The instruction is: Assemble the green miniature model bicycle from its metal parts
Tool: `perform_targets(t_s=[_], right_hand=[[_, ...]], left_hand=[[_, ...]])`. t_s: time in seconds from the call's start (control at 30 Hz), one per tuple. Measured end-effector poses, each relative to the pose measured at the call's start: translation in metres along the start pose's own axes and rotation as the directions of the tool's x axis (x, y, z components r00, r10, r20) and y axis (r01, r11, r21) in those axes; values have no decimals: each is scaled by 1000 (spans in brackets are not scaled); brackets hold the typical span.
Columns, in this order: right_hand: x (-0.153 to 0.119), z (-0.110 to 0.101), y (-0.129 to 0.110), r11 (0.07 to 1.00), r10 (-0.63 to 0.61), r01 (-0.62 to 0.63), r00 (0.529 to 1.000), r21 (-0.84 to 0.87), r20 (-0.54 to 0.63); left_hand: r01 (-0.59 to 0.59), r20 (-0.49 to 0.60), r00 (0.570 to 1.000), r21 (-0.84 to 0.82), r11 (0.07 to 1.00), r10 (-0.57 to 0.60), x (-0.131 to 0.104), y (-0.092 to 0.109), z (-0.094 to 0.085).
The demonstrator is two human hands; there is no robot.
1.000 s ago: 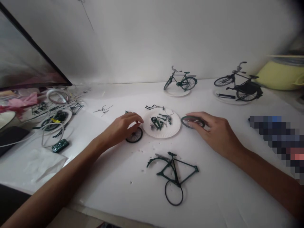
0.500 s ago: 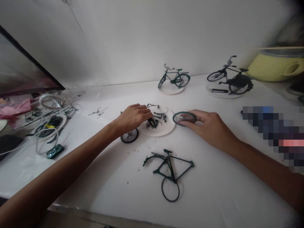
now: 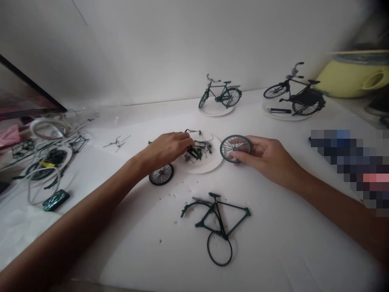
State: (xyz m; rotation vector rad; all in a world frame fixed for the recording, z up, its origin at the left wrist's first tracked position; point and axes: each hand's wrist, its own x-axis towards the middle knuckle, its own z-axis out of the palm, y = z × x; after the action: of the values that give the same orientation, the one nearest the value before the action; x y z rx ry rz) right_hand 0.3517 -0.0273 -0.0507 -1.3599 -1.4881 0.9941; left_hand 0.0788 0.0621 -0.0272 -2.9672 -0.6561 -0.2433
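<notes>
My right hand [image 3: 261, 156] pinches a small model bicycle wheel [image 3: 230, 147] with a green rim and thin spokes, holding it raised beside a white paper plate [image 3: 209, 165]. Over the plate's left side, my left hand [image 3: 172, 146] has its fingers bent together among small dark and silver bicycle parts [image 3: 196, 151]; whatever its fingertips grip is hidden. Another spoked wheel [image 3: 161, 174] lies below my left hand. Nearer me, a green bicycle frame [image 3: 223, 217] with saddle and curved mudguard lies flat, touching or overlapping a thin black ring [image 3: 219, 248].
Two assembled model bicycles, one green [image 3: 220, 93] and one black [image 3: 294, 91], stand at the back on plates. At left lie a silver parts sprue [image 3: 117, 142], a plate of dark parts [image 3: 50, 162], a cable and a shiny green object [image 3: 56, 200]. A yellow pot [image 3: 349, 77] stands at far right.
The wheel in my right hand has tilted to face me more. My left hand stays over the plate with its fingers among the parts. The view has shifted slightly.
</notes>
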Motion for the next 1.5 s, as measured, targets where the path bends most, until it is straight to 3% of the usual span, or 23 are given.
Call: perform_targets(t_s=[0.17,0.47,1.07,1.5], right_hand=[[0,1,-2,1000,11,-11,1000,-24,-2],[0,2,-3,998,23,-22,1000,-58,18],[-2,0,-5,994,41,-35,998,-102,56],[-3,2,-11,992,54,-44,996,-118,76]], left_hand=[[42,-40,998,-27,999,-43,-10,-6,-1],[-40,-43,998,2,999,40,-11,-6,6],[43,-112,991,-238,970,-71,-17,-8,10],[-39,-165,986,-168,985,11,-17,-11,18]])
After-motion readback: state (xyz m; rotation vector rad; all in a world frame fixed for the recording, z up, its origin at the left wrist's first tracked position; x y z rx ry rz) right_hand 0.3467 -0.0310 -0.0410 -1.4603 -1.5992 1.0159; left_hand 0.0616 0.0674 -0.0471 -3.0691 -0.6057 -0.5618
